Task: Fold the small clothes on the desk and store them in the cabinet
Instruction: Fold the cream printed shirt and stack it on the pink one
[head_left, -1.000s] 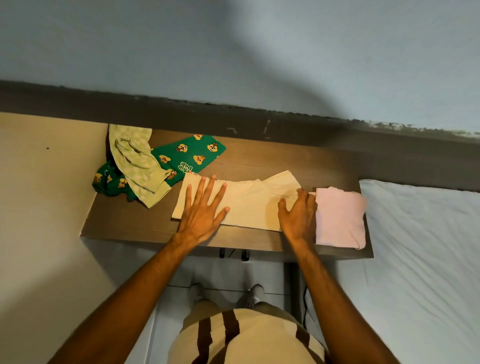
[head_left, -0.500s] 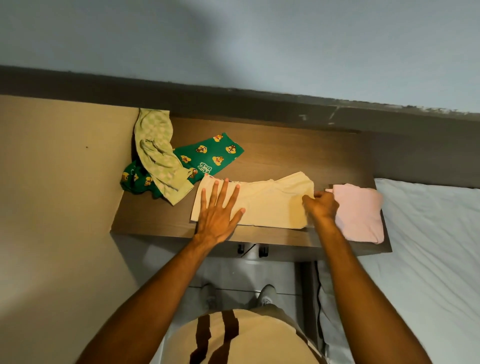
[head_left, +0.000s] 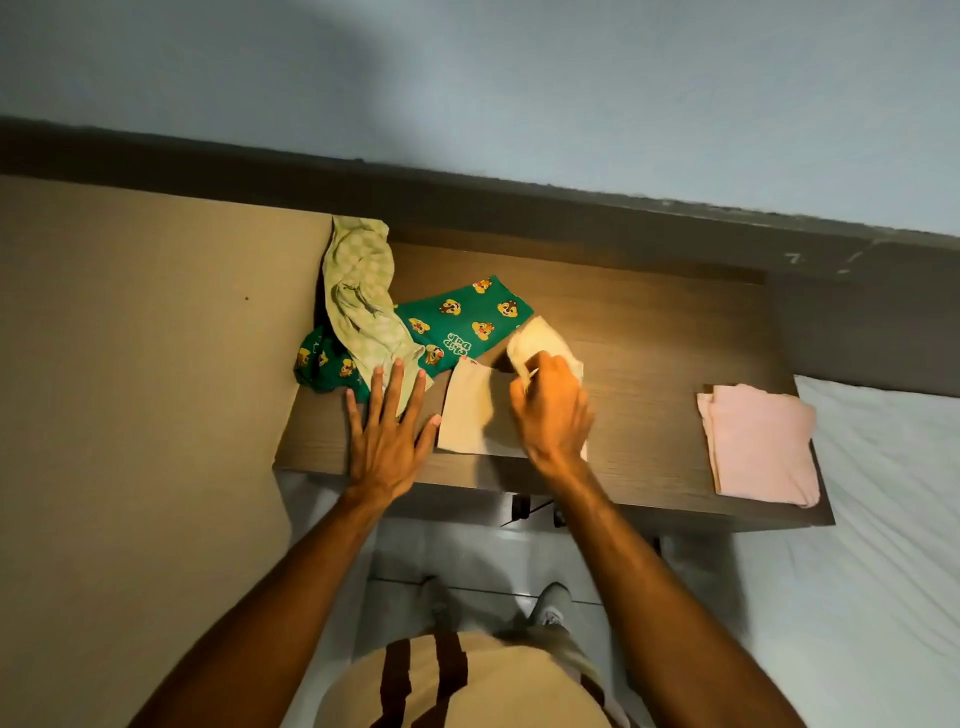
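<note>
A cream garment (head_left: 467, 410) lies near the front of the brown desk (head_left: 649, 364). My right hand (head_left: 550, 410) is shut on its right part, which is lifted and doubled over to the left above the rest. My left hand (head_left: 389, 431) lies flat with fingers spread on the desk just left of the cream garment, its fingertips touching a pale green checked garment (head_left: 363, 301). Under that lies a dark green garment with cartoon faces (head_left: 467, 317). A folded pink garment (head_left: 758, 447) rests at the desk's right end.
A beige cabinet side (head_left: 145, 364) stands against the desk's left end. A white bed (head_left: 883, 519) borders the desk on the right. A dark ledge and pale wall run behind. My feet stand on the tiled floor below the desk's front edge.
My right hand has carried the cream garment's right end up and over to the left. My left hand has slid left off the garment onto the desk.
</note>
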